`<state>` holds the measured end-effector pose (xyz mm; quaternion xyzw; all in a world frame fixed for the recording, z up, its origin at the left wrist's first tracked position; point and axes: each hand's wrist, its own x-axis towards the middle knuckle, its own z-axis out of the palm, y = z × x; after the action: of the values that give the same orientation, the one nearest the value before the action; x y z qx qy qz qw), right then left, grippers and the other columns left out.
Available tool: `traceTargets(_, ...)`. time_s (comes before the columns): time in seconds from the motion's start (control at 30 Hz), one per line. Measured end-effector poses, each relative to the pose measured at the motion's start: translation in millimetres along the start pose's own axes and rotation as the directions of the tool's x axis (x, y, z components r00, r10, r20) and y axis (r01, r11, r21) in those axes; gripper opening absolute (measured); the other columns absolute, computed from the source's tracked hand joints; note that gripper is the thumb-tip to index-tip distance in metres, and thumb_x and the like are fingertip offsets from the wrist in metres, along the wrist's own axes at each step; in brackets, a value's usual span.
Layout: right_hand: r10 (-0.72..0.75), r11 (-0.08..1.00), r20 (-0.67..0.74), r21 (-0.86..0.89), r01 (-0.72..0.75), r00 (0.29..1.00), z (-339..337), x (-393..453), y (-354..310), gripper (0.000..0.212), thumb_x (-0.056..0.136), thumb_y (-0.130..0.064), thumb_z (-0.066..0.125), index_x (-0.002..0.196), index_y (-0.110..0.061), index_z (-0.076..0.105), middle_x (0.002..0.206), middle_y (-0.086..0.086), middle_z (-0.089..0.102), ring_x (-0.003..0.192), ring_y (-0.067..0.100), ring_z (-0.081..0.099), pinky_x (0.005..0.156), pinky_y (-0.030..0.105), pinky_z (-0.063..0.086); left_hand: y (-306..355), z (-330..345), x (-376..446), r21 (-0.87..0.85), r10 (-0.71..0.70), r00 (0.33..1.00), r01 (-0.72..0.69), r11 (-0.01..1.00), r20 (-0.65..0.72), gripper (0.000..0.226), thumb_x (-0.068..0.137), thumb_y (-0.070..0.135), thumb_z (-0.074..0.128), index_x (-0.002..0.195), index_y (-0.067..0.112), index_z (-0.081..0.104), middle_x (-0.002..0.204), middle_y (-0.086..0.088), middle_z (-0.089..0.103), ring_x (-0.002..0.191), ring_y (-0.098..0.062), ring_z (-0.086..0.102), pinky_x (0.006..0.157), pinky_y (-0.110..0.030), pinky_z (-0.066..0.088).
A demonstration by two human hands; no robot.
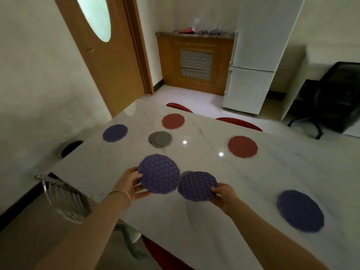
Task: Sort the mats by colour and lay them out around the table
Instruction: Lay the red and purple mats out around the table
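Observation:
Round textured mats lie on a white marble table [194,221]. My left hand [131,183] grips a purple mat [159,173] by its left edge, held above the near table edge. My right hand [224,193] grips a second purple mat [196,186] by its right edge, just right of the first and slightly under it. Another purple mat [115,133] lies at the far left, and a purple stack [300,210] at the near right. Two red mats [173,121] [243,146] lie along the far side. A small grey stack [160,139] sits mid-table.
Red chair backs [180,107] [240,122] stand at the table's far edge, and a red seat [165,254] shows below the near edge. A metal rack [62,197] stands left of the table. A white fridge [251,75] and black office chair [327,102] are beyond.

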<state>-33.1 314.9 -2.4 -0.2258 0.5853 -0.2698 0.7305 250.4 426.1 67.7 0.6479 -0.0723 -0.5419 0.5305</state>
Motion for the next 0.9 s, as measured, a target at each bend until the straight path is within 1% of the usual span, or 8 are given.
traceTargets(0.17, -0.054, 0.988, -0.228, 0.129, 0.085, 0.972, -25.1, -26.0, 33.8, 0.034, 0.088, 0.01, 0.05, 0.121, -0.001, 0.048, 0.118, 0.024, 0.057, 0.091, 0.037, 0.062, 0.068, 0.045, 0.055, -3.8, 28.8, 30.0, 0.135, -0.077, 0.976, 0.05, 0.99, 0.203, 0.023, 0.086, 0.009, 0.049, 0.098, 0.025, 0.061, 0.103, -0.013, 0.061, 0.089, -0.031, 0.062, 0.051, -0.038, 0.056)
traceTargets(0.3, -0.019, 0.962, -0.361, 0.246, 0.115, 0.932, -36.3, -53.3, 72.4, 0.022, 0.089, 0.008, 0.046, 0.098, -0.011, 0.05, 0.108, 0.018, 0.057, 0.086, 0.032, 0.063, 0.067, 0.046, 0.054, -15.8, 32.4, 38.9, 0.227, -0.147, 0.95, 0.084, 0.97, 0.277, 0.024, 0.085, 0.008, 0.048, 0.096, 0.026, 0.059, 0.102, -0.014, 0.06, 0.087, -0.031, 0.062, 0.052, -0.039, 0.056)
traceTargets(0.37, 0.001, 0.948, -0.395, 0.294, 0.126, 0.919, -38.8, -64.5, 89.9, 0.022, 0.09, 0.008, 0.045, 0.097, -0.012, 0.049, 0.106, 0.016, 0.058, 0.086, 0.032, 0.063, 0.061, 0.043, 0.055, -21.5, 34.8, 43.4, 0.256, -0.176, 0.937, 0.098, 0.962, 0.301, 0.024, 0.085, 0.008, 0.048, 0.095, 0.026, 0.059, 0.101, -0.014, 0.061, 0.086, -0.031, 0.062, 0.051, -0.039, 0.056)
traceTargets(0.5, 0.026, 0.936, -0.439, 0.327, 0.133, 0.898, -38.9, -75.1, 113.1, 0.025, 0.089, 0.009, 0.044, 0.095, -0.015, 0.05, 0.101, 0.013, 0.059, 0.087, 0.033, 0.064, 0.062, 0.044, 0.056, -36.3, 39.3, 48.4, 0.251, -0.212, 0.929, 0.136, 0.958, 0.305, 0.024, 0.087, 0.007, 0.046, 0.096, 0.025, 0.059, 0.098, -0.014, 0.062, 0.083, -0.031, 0.062, 0.05, -0.039, 0.056)
traceTargets(0.6, 0.03, 0.941, -0.444, 0.314, 0.124, 0.896, -35.2, -73.2, 124.5, 0.025, 0.09, 0.008, 0.045, 0.097, -0.016, 0.05, 0.098, 0.013, 0.062, 0.084, 0.032, 0.066, 0.063, 0.044, 0.057, -50.3, 35.0, 49.5, 0.23, -0.215, 0.931, 0.149, 0.962, 0.293, 0.026, 0.087, 0.005, 0.046, 0.104, 0.021, 0.059, 0.1, -0.015, 0.063, 0.085, -0.033, 0.064, 0.052, -0.041, 0.057)
traceTargets(0.73, 0.027, 0.949, -0.44, 0.294, 0.116, 0.897, -28.4, -74.9, 133.7, 0.026, 0.09, 0.008, 0.046, 0.097, -0.017, 0.049, 0.099, 0.017, 0.063, 0.085, 0.032, 0.066, 0.053, 0.037, 0.055, -65.5, 22.7, 42.5, 0.26, -0.23, 0.941, 0.165, 0.952, 0.247, 0.023, 0.09, 0.005, 0.045, 0.101, 0.021, 0.058, 0.097, -0.015, 0.063, 0.083, -0.034, 0.063, 0.058, -0.041, 0.056)
traceTargets(0.8, 0.036, 0.963, -0.444, 0.255, 0.087, 0.895, -26.9, -76.6, 134.8, 0.027, 0.09, 0.008, 0.046, 0.104, -0.016, 0.047, 0.103, 0.016, 0.061, 0.084, 0.03, 0.064, 0.05, 0.035, 0.054, -65.5, 19.5, 41.8, 0.265, -0.222, 0.947, 0.158, 0.951, 0.232, 0.024, 0.09, 0.005, 0.045, 0.103, 0.02, 0.056, 0.095, -0.014, 0.063, 0.082, -0.033, 0.063, 0.062, -0.042, 0.054)
traceTargets(0.9, 0.056, 0.98, -0.448, 0.196, 0.037, 0.892, -29.4, -76.1, 136.4, 0.029, 0.09, 0.006, 0.048, 0.111, -0.014, 0.045, 0.109, 0.017, 0.059, 0.087, 0.029, 0.063, 0.051, 0.036, 0.054, -61.1, 17.0, 45.2, 0.261, -0.203, 0.954, 0.142, 0.955, 0.221, 0.025, 0.09, 0.005, 0.045, 0.106, 0.021, 0.055, 0.095, -0.014, 0.064, 0.083, -0.033, 0.064, 0.059, -0.04, 0.055)
